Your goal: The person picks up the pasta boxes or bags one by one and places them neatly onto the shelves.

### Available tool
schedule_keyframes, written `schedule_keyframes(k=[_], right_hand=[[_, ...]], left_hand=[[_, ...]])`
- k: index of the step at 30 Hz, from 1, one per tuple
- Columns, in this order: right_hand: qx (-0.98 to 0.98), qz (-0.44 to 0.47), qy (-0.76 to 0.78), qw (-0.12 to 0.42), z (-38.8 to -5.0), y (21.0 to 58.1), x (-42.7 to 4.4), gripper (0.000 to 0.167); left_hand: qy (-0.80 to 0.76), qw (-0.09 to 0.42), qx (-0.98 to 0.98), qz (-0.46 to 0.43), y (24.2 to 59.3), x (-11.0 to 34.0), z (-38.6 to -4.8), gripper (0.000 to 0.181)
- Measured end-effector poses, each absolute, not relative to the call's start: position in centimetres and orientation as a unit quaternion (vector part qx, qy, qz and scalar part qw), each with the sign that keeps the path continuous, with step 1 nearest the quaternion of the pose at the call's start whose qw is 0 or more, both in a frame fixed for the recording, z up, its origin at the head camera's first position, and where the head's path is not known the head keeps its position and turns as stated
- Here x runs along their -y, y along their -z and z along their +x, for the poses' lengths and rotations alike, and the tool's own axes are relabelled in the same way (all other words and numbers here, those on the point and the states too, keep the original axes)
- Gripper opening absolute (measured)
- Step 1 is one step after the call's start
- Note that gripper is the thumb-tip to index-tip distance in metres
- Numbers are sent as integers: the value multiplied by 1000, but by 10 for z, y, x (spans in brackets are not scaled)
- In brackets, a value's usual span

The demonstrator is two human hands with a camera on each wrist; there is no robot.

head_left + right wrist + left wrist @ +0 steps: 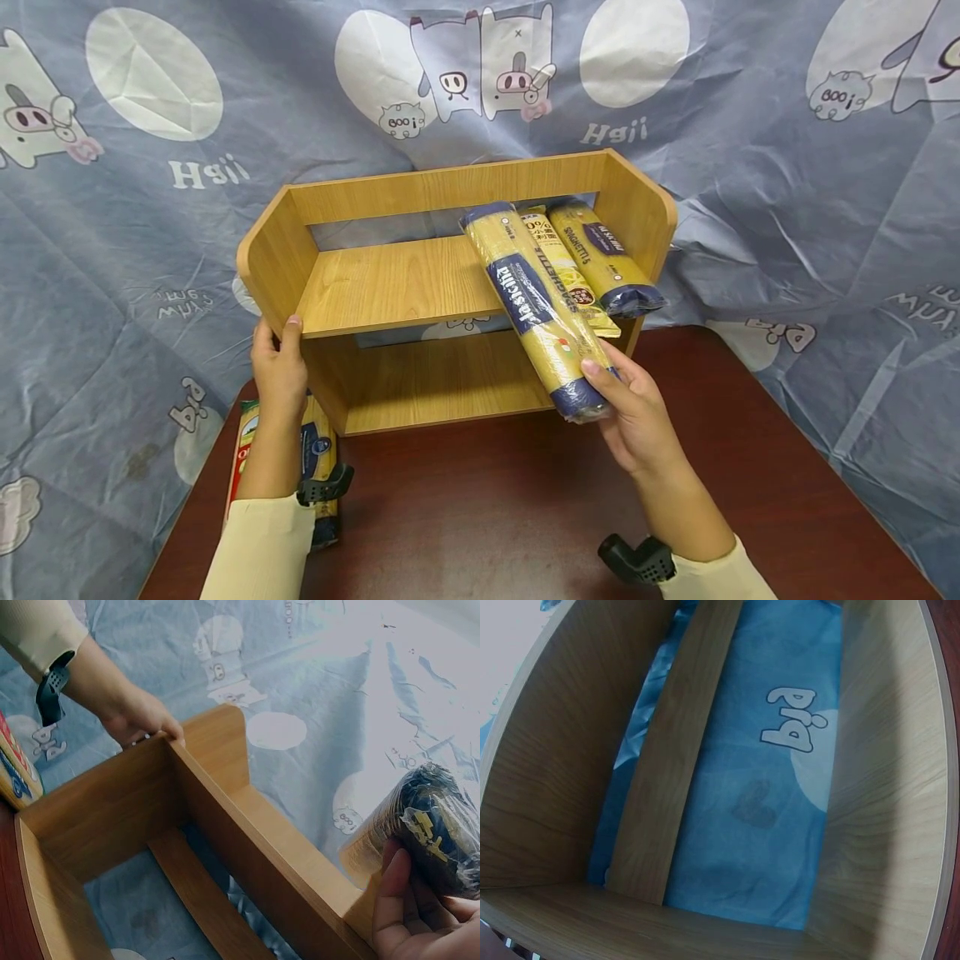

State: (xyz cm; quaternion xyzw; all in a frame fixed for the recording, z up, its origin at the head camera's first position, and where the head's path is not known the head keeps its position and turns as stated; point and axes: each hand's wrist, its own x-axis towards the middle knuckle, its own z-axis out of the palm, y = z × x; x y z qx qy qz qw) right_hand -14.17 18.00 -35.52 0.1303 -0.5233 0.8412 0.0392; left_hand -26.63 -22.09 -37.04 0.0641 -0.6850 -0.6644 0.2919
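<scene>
My right hand (633, 408) grips the near end of a clear-wrapped spaghetti pack (532, 300) with dark blue ends. The pack slants over the right half of the wooden shelf's (397, 287) upper board, its near end jutting past the front edge. In the right wrist view, the thumb and fingers hold the pack's blue end (427, 825). My left hand (279, 362) holds the shelf's left side panel by the upper board, thumb at the front. Beside the held pack, a yellow spaghetti pack (581, 292) and another blue-ended spaghetti pack (596, 250) lie on the upper board.
More pasta packs (322, 450) lie on the dark red table (465, 508) left of the shelf, partly hidden by my left arm. The lower compartment (427, 379) has an open back. A blue patterned cloth (750, 208) hangs behind and at both sides.
</scene>
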Motion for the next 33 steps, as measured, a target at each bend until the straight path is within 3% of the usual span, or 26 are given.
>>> schedule_keyframes(k=[9, 23, 33], right_hand=[[525, 109, -843, 34, -143, 355, -165, 47], [525, 123, -842, 23, -144, 360, -143, 24], [531, 97, -842, 13, -151, 368, -128, 28]], left_hand=[[666, 287, 686, 69, 371, 222, -268, 37], [669, 283, 684, 68, 371, 223, -269, 37], [662, 283, 690, 71, 371, 221, -267, 37]])
